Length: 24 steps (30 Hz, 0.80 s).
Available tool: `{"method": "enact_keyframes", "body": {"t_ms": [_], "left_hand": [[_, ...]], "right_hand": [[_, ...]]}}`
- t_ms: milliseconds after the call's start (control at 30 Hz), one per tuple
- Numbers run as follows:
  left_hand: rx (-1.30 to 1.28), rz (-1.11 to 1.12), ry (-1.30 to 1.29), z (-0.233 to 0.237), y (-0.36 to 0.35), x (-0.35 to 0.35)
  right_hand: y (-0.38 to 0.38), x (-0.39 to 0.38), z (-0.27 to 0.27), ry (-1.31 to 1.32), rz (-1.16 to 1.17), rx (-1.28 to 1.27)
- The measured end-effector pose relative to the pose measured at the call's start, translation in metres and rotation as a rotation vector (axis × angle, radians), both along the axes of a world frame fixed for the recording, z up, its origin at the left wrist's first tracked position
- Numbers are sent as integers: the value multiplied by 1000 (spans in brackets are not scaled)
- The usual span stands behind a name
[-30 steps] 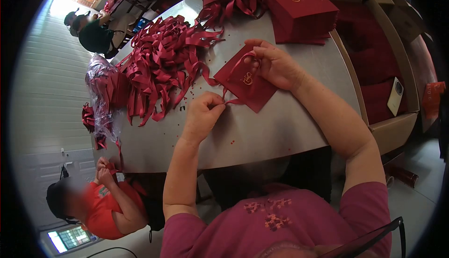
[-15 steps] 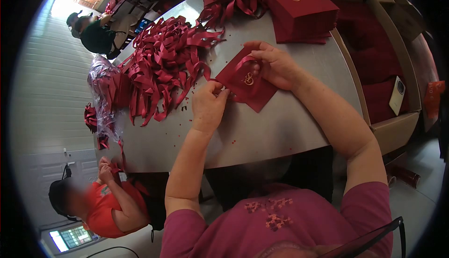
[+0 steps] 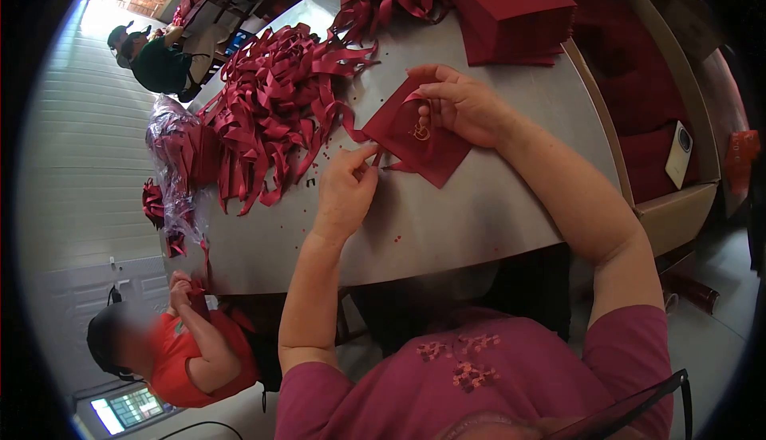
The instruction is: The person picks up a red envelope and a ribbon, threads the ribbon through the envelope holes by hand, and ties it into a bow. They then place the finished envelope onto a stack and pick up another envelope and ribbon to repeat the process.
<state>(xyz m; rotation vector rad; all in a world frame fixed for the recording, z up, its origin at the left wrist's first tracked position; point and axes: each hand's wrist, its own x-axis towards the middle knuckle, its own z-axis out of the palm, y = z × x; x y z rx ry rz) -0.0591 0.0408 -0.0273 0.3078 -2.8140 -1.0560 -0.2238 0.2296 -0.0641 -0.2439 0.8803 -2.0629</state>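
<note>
A dark red paper gift bag [image 3: 443, 161] with a gold emblem lies turned cornerwise above the metal table. My right hand [image 3: 467, 111] grips its upper right side, fingers curled over the edge and around a loop of red ribbon [image 3: 412, 98]. At the bag's left corner, my left hand [image 3: 347, 191] pinches what looks like a ribbon end between thumb and index finger. Another short ribbon tip pokes out beside the bag's lower left edge. A heap of loose red ribbons [image 3: 267, 113] lies to the left of the bag.
A stack of red bags [image 3: 515, 13] stands at the back right. Beside it, an open cardboard box [image 3: 678, 217] holds red material and a phone [image 3: 678, 155]. Plastic-wrapped bags [image 3: 179, 153] sit at left. A co-worker in an orange-red shirt [image 3: 203, 360] handles red material; another person [image 3: 159, 65] is farther back.
My left hand has drawn slightly left and down from the bag's corner, its index finger now more extended. The bag has shifted slightly left in view. My right hand keeps its grip.
</note>
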Motion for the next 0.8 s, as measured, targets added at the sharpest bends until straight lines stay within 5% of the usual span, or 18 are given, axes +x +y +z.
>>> {"method": "enact_keyframes", "body": {"t_ms": [133, 333, 600, 800], "left_hand": [[50, 29, 196, 4, 23, 2], [-197, -69, 205, -10, 29, 5], [-203, -167, 159, -7, 22, 3], [-220, -196, 122, -4, 8, 21]], "right_hand": [[2, -1, 1, -5, 6, -31], [3, -2, 0, -8, 23, -42], [1, 1, 2, -6, 4, -12], [2, 9, 8, 258, 21, 127]]}}
